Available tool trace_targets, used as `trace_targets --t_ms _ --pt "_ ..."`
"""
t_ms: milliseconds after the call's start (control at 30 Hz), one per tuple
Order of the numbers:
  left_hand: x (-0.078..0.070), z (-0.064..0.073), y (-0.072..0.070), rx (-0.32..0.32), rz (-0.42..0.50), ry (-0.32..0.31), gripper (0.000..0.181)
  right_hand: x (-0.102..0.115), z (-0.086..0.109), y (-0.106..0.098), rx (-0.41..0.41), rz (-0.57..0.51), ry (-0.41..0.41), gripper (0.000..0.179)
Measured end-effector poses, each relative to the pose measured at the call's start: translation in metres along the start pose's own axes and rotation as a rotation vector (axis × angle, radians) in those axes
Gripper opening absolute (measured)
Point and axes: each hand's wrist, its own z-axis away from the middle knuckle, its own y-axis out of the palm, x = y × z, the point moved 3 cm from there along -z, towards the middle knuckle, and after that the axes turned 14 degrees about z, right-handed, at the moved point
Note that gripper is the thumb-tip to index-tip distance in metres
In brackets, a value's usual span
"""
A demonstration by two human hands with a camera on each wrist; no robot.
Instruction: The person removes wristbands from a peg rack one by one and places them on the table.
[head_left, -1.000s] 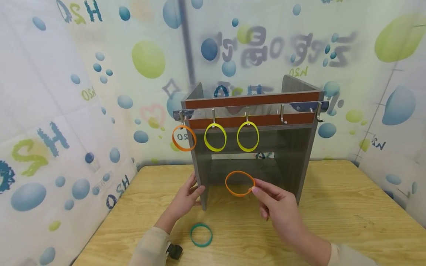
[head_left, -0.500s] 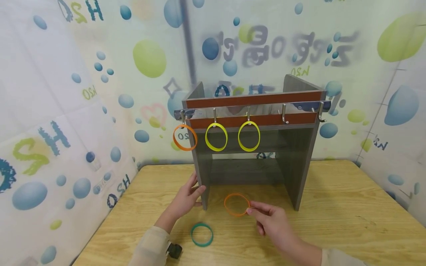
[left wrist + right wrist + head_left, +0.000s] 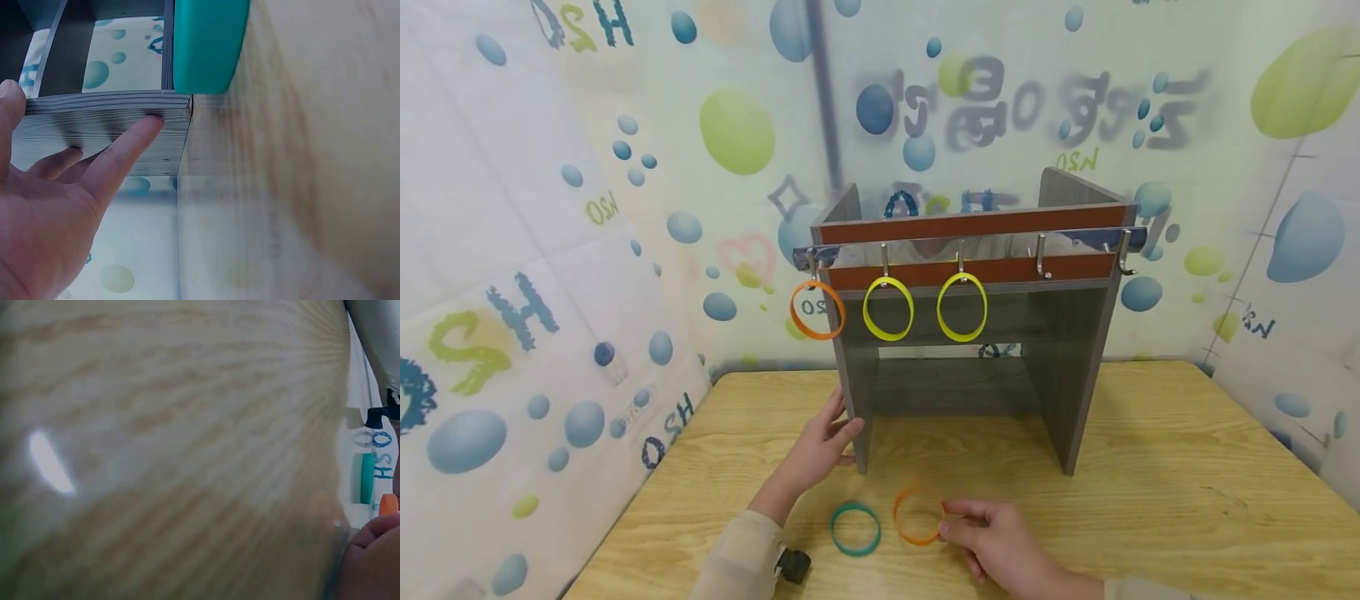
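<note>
Lower and closer to you now comes the orange ring [image 3: 917, 543], brought down from the front of the grey shelf [image 3: 1078, 367] in your right hand [image 3: 1000, 543], thumb and fingertips pinching its right edge. It's just beside the teal ring [image 3: 857, 553], on that one's right; whether it touches the table [image 3: 1195, 475] you can't tell, and its upper rim smears with blur. Your left hand [image 3: 816, 450] holds its place, fingers stretched against the shelf's left side, some tips tucked from sight behind it in the head view. Your right wrist camera gets mostly blurred tabletop, a slice of hand and orange squeezed at the edge; your left one crops the teal ring at the top. Farther out, a second orange ring [image 3: 816, 337] and two yellow rings [image 3: 962, 339] hang from the hooks [image 3: 1042, 250]. Beneath you, pale wood grain; all round, light wall hangings [image 3: 737, 132] with blue and green drops, some lettering mirrored.
</note>
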Motion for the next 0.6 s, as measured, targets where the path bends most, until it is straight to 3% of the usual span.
trace_targets --t_ms 300,600 --pt "0.000 -0.001 0.001 0.002 0.011 -0.006 0.071 -0.004 0.001 0.012 0.062 -0.008 0.013 0.053" --pt "-0.001 -0.001 0.001 -0.006 0.006 -0.002 0.072 0.002 -0.001 0.021 0.053 0.023 -0.017 0.047"
